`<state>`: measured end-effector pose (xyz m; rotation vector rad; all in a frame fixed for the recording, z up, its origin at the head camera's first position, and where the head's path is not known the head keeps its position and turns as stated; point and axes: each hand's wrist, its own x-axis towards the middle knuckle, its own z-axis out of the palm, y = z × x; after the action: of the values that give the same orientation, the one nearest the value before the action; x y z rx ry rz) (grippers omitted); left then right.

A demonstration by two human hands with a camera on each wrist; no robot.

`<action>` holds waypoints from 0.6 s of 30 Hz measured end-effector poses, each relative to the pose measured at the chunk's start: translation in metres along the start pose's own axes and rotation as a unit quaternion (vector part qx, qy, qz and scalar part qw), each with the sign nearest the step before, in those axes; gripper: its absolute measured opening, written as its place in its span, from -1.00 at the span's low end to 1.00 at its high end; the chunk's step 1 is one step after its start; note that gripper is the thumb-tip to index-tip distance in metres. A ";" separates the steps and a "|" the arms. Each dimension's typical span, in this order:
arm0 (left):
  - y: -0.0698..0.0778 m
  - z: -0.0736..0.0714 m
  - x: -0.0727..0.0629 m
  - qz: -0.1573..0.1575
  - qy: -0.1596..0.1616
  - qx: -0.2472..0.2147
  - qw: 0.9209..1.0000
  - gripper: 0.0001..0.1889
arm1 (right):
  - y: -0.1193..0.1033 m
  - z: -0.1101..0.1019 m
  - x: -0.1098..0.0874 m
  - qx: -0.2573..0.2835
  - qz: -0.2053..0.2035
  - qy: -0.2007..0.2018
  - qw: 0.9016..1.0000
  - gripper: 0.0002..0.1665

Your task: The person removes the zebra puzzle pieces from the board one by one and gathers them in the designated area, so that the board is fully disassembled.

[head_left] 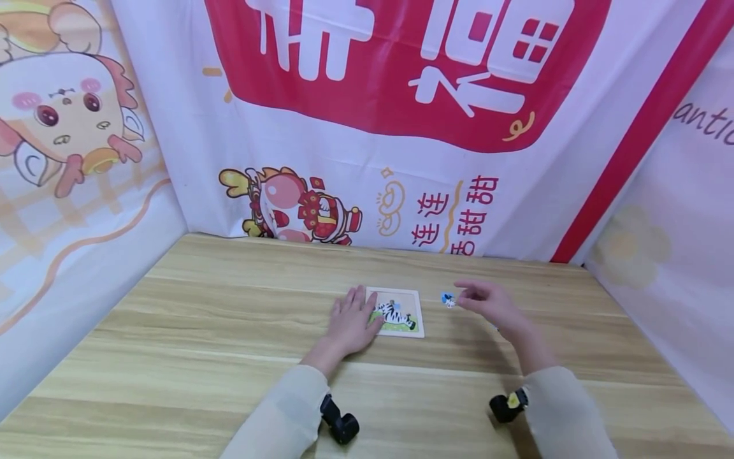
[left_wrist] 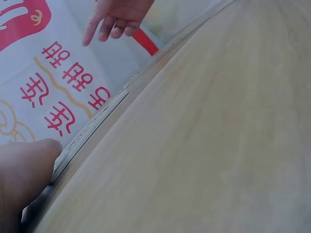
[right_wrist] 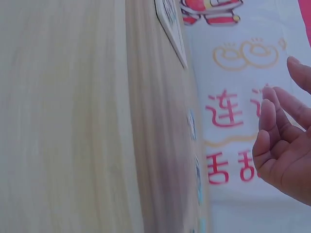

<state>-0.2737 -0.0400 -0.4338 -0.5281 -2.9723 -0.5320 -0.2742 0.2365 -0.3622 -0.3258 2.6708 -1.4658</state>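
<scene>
A small zebra puzzle board (head_left: 422,312) with a white frame lies flat on the table, part of its zebra picture filled in. My left hand (head_left: 351,322) rests on its left side, fingers spread. The board's edge (left_wrist: 92,124) shows low and thin in the left wrist view, beside the left thumb (left_wrist: 34,162). To the right of the board lies a loose blue and black-and-white puzzle piece (head_left: 447,299). My right hand (head_left: 487,305) hovers above the table by this piece. In the right wrist view, the right hand (right_wrist: 286,141) has loosely bent fingers and holds nothing.
Another loose piece (head_left: 496,328) is mostly covered by the right hand. Seen edge-on in the right wrist view, loose pieces (right_wrist: 198,179) lie along the wooden table (head_left: 229,357). Printed cloth (head_left: 367,108) hangs behind the table and at both sides.
</scene>
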 end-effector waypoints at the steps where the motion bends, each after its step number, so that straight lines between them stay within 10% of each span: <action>1: -0.001 0.000 0.000 -0.003 -0.002 0.007 1.000 -0.38 | -0.002 0.006 0.003 0.007 -0.002 -0.004 1.000 -0.48; 18: -0.002 0.001 -0.001 -0.006 -0.022 0.043 0.999 -0.43 | -0.005 0.075 0.035 0.011 0.028 -0.026 0.999 -0.60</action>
<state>-0.2735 -0.0417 -0.4360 -0.5209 -3.0263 -0.3957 -0.2946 0.1643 -0.3973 -0.2818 2.5992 -1.4484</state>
